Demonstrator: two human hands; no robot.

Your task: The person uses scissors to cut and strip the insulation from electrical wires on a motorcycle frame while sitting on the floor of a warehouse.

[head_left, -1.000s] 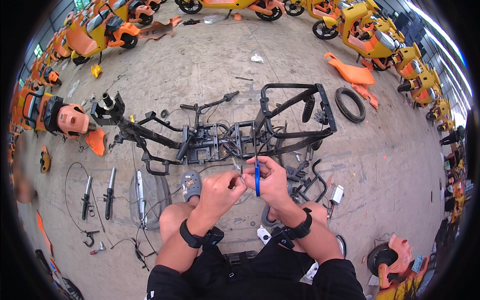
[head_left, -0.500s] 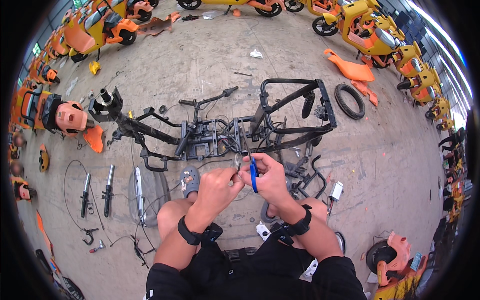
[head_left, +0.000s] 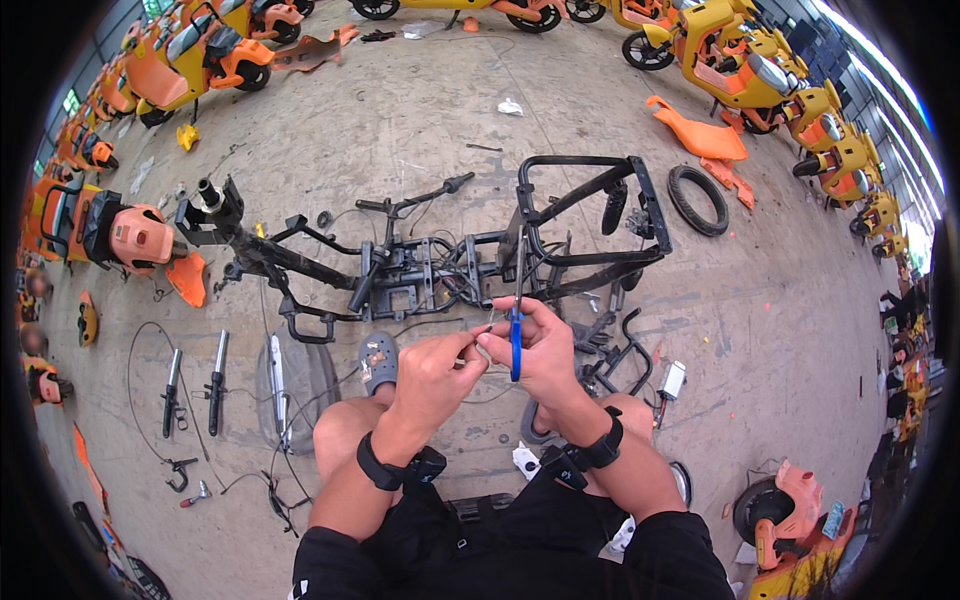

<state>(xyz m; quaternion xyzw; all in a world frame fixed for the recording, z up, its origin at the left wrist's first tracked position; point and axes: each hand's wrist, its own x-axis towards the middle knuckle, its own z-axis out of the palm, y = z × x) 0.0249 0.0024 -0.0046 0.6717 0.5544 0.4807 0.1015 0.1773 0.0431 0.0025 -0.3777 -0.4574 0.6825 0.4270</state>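
In the middle, just in front of the black scooter frame (head_left: 410, 295), my right hand (head_left: 535, 355) grips a blue-handled tool (head_left: 516, 348), which looks like scissors, its long thin metal end pointing away from me. My left hand (head_left: 435, 375) is closed, its thumb and forefinger pinching a small thin piece (head_left: 484, 352), perhaps a wire or tie, which my right thumb touches too. Exactly what it is I cannot make out. A grey clog (head_left: 378, 358) on my foot is behind my left hand.
Two fork tubes (head_left: 219, 385), cables and a grey pad (head_left: 270, 390) lie at left. Black tubular parts (head_left: 632, 345), a silver box (head_left: 672, 385), a tyre (head_left: 698, 205) and an orange panel (head_left: 700, 135) are at right. Scooters (head_left: 700, 55) line the sides and back, with people far right.
Both hands have risen slightly in the picture while staying pinched together. The blue tool tipped a little and is upright again. The surroundings have shifted slightly upward with the camera.
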